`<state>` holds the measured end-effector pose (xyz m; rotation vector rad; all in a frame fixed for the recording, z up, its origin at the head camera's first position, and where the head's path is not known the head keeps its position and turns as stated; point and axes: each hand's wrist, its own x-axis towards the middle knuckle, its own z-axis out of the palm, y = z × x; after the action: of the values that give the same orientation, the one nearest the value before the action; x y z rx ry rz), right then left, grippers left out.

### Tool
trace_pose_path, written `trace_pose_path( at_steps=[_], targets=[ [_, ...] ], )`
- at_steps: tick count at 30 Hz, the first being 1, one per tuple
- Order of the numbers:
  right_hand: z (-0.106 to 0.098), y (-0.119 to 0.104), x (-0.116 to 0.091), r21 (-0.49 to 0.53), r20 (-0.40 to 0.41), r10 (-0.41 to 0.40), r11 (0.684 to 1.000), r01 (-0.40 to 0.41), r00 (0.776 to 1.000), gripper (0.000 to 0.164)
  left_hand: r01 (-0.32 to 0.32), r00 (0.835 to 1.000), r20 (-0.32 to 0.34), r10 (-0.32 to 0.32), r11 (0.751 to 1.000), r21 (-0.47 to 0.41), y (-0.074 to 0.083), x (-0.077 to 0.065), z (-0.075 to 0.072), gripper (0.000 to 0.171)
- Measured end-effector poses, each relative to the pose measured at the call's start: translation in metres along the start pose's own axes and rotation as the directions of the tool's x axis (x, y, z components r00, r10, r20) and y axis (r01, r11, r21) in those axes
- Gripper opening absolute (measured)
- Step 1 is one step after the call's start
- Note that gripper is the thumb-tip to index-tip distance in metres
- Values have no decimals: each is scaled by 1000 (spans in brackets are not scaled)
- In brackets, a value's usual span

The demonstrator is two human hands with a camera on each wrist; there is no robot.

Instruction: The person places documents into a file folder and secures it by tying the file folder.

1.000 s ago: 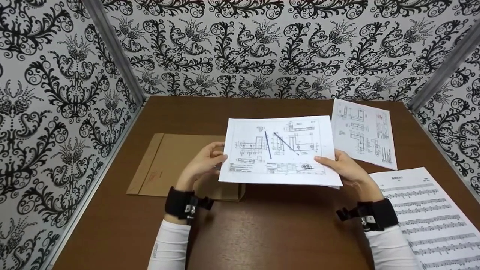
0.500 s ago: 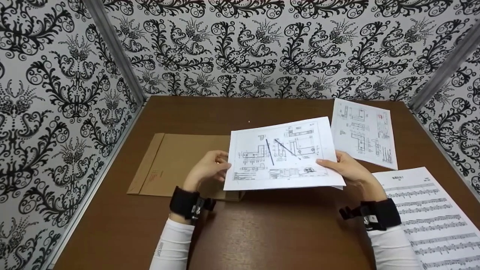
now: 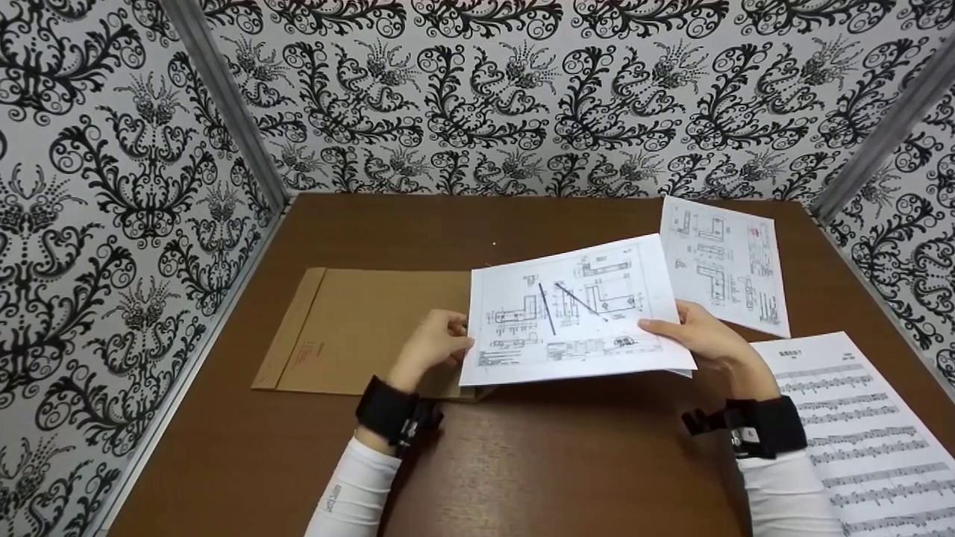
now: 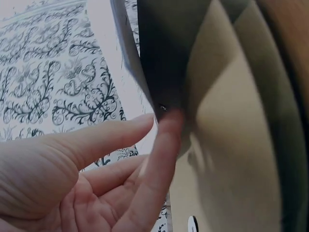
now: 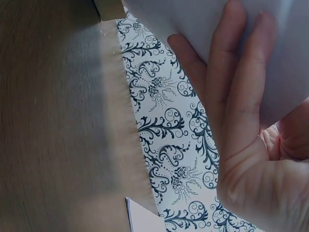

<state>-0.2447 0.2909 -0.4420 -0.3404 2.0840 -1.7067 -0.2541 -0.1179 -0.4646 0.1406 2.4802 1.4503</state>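
A person's left hand (image 3: 433, 341) and right hand (image 3: 705, 337) pinch a technical drawing (image 3: 578, 321) above a brown wood-grain table (image 3: 567, 462). Black-and-white scroll wallpaper (image 3: 522, 89) rises on three sides.

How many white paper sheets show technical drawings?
2: rear-right sheet on the brown wooden table; the held sheet between left hand and right hand, perhaps hiding more.

Head view: we look forward and down from above the near side of the brown table (image 3: 492, 477), far enough back to take in both hands and the patterned wall (image 3: 485, 97). Left-wrist view: very near, facing along the left hand (image 3: 431, 347) toward its fingertips. Right-wrist view: equally close, rolled — table at picture left — facing the right hand (image 3: 709, 339) beneath the drawing sheets (image 3: 578, 347). We find sheets and wall in all three.
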Motion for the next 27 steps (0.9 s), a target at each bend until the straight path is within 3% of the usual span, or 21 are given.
trace_pose_path(
  at_steps=[5,8,13,16,27],
  targets=[
    [-4,0,-2,-37,18,-20,999,20,1000,36,-61,994,-75,75,983,176,1,-1,6,47],
    [-5,1,-2,-53,19,-20,998,21,1000,41,-66,989,-104,105,944,323,2,-1,9,62],
    [-6,1,-3,-28,19,-13,1000,13,1000,39,1,990,-122,65,879,476,3,-3,13,85],
    [-7,2,-4,-24,20,-10,1000,10,1000,37,12,989,-130,64,858,514,3,-5,16,90],
    [-10,1,-6,-19,17,11,1000,-10,1000,31,25,985,-154,76,823,568,1,-6,24,99]
  ],
)
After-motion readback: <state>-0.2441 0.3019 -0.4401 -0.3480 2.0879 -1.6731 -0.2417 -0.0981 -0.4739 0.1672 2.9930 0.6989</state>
